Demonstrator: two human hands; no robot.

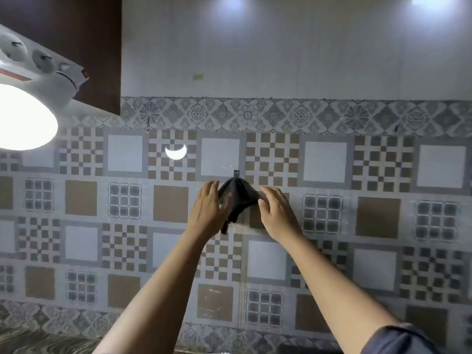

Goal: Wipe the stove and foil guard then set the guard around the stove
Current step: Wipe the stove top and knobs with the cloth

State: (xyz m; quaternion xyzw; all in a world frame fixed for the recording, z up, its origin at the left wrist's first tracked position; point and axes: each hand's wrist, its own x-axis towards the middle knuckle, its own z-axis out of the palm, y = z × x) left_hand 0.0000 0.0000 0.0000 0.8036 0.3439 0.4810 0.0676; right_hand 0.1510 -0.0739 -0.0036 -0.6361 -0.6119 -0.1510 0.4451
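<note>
A dark grey cloth hangs from a small hook on the patterned tile wall, spread into a tent shape. My left hand holds the cloth's left edge, thumb pressed against the fabric. My right hand touches the cloth's right corner with its fingers apart. Both arms reach up toward the wall. Neither the stove nor the foil guard is in view.
A white range hood with a bright round lamp juts out at the upper left beside a dark brown cabinet. A strip of patterned countertop shows at the bottom left.
</note>
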